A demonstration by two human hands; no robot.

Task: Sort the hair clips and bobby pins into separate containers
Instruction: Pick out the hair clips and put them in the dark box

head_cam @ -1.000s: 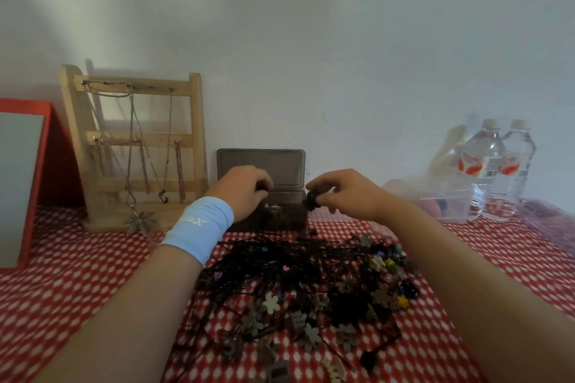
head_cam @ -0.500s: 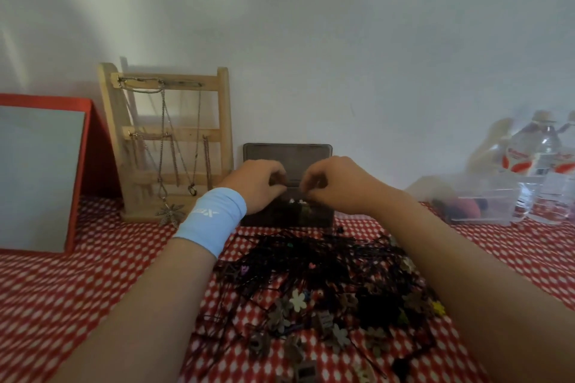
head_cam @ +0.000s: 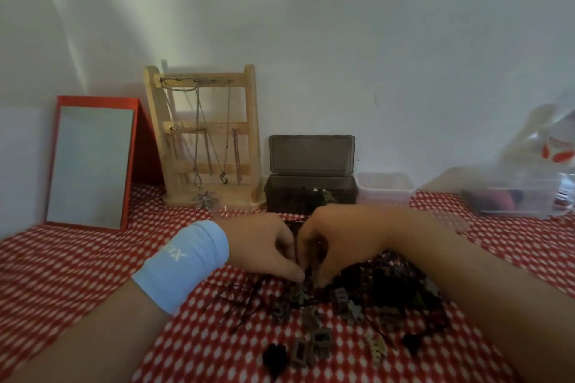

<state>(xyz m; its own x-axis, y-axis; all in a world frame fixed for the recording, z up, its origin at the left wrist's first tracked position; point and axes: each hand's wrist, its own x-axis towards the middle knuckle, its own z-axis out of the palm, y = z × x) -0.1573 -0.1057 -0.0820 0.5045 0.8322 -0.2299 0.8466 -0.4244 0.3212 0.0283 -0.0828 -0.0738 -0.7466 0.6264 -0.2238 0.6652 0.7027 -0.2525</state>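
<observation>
Box [head_cam: 289, 196] behind now; left hand [head_cam: 261, 246], right hand [head_cam: 339, 242] lowered onto clip pile [head_cam: 373, 289].

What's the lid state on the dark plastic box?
Open: the dark grey plastic box has its lid raised upright behind it.

A home dressing corner: mirror [head_cam: 90, 165], necklace stand [head_cam: 206, 128], checked tablecloth [head_cam: 62, 261].

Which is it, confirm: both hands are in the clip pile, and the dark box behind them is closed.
Not closed: the head view shows the dark box with its lid raised, open. Left hand and right hand are in the clip pile.
</observation>
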